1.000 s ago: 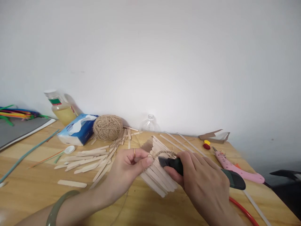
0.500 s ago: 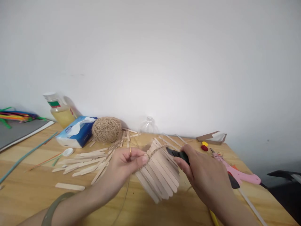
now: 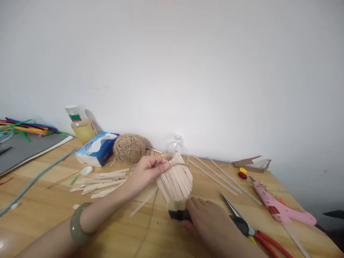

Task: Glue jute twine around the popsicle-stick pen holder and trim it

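My left hand point(image 3: 146, 172) pinches the upper rim of a small round holder made of wooden craft sticks point(image 3: 175, 178), where a strand of jute twine point(image 3: 179, 165) wraps around it. The holder is tilted and lifted off the wooden table point(image 3: 53, 215). My right hand point(image 3: 212, 224) lies low near the table's front, closed around a black-handled tool point(image 3: 178, 215) whose dark tip points left under the holder. A green bangle point(image 3: 76, 224) sits on my left wrist.
Loose craft sticks point(image 3: 103, 181), a ball of twine point(image 3: 129, 147), a blue tissue pack point(image 3: 97, 148), a glue bottle point(image 3: 79, 125) and coloured straws point(image 3: 24, 128) lie at the left. Glue sticks point(image 3: 215, 173), a pink glue gun point(image 3: 282, 208) and red-handled scissors point(image 3: 258, 234) lie at the right.
My right hand pulled the black tool away from the twine and brought it down toward the table's front. My left hand raised and turned the stick holder more upright.
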Available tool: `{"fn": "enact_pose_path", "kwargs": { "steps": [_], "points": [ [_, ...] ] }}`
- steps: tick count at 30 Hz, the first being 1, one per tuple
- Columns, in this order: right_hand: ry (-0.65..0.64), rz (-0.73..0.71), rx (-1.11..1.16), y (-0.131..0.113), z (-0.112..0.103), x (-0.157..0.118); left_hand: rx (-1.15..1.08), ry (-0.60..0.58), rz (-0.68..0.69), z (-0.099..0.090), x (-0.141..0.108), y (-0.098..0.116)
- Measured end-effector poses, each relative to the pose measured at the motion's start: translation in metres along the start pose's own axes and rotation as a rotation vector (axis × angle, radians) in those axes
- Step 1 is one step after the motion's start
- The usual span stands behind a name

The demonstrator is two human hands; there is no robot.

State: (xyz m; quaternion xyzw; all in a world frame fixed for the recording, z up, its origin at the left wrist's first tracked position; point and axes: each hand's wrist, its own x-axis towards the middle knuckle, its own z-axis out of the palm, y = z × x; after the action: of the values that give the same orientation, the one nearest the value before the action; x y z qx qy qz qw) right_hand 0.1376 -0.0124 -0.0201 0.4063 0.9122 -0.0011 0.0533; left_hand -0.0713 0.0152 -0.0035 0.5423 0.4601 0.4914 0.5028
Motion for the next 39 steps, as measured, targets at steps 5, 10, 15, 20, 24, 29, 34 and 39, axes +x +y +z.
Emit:
{"fn": "enact_pose_path", "kwargs": {
  "steps": [5, 10, 15, 20, 24, 29, 34, 39],
  "points": [
    [0.003, 0.006, -0.051, -0.002, 0.029, 0.019, -0.016, -0.026, -0.006, -0.002, 0.005, -0.005],
    [0.030, -0.027, -0.079, 0.022, 0.005, 0.007, -0.031, -0.061, -0.029, -0.002, 0.002, -0.004],
    [0.137, 0.229, -0.134, 0.076, -0.036, -0.033, 0.015, -0.066, -0.095, -0.001, -0.002, -0.002],
    [0.279, 0.540, -0.158, 0.111, -0.032, -0.090, 0.043, 0.035, -0.103, 0.000, -0.004, 0.002],
    [0.353, 0.516, -0.016, 0.113, 0.000, -0.127, 0.067, 0.104, 0.017, 0.007, -0.006, 0.003],
    [0.236, 0.770, -0.077, 0.131, 0.022, -0.142, 0.274, 0.014, 0.129, 0.033, -0.003, -0.004],
    [0.176, 0.638, -0.092, 0.173, 0.039, -0.124, 0.524, -0.233, 0.278, 0.054, 0.007, -0.016],
    [0.126, 0.572, -0.052, 0.205, 0.058, -0.116, 0.793, -0.401, 0.483, 0.057, 0.008, -0.020]
  ]
}}
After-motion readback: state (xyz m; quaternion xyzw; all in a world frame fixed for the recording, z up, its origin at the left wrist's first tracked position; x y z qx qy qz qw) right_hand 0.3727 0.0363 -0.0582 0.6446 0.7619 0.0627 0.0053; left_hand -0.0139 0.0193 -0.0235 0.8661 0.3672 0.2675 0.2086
